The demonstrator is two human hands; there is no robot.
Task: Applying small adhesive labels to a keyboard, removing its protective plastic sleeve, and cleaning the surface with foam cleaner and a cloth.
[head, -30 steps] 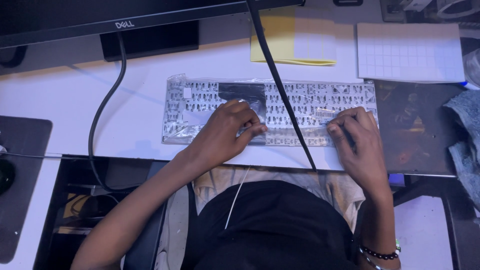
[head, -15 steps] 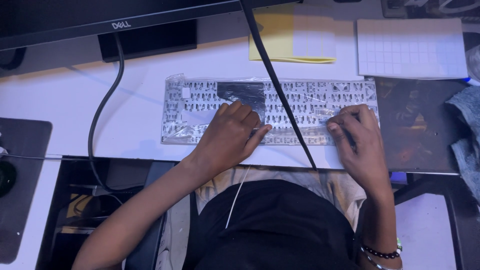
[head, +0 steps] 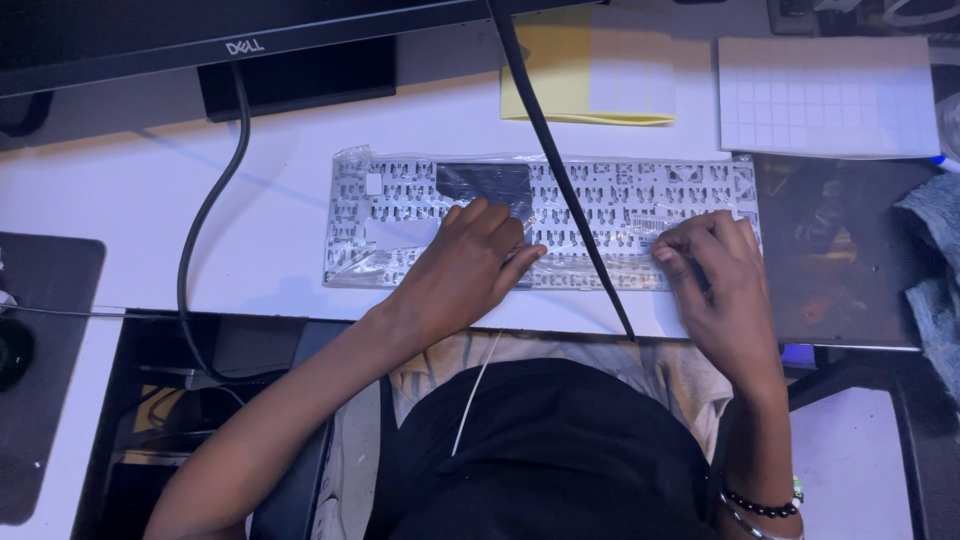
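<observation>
A bare keyboard plate without keycaps (head: 620,190), wrapped in clear plastic film, lies on the white desk (head: 150,220). My left hand (head: 465,265) lies flat on its middle, fingers spread and pointing up and right, below a dark patch under the film (head: 485,185). Near the plate's right end, my right hand (head: 715,270) has its fingers curled and pinching the film. A black cable (head: 560,170) runs diagonally over the plate between my hands.
A black monitor (head: 200,30) stands at the back, with a second cable (head: 215,210) hanging off the desk edge. Yellow paper (head: 545,70) and a white gridded sheet (head: 825,95) lie behind the plate. A dark mat (head: 840,260) and grey cloth (head: 935,250) are at the right.
</observation>
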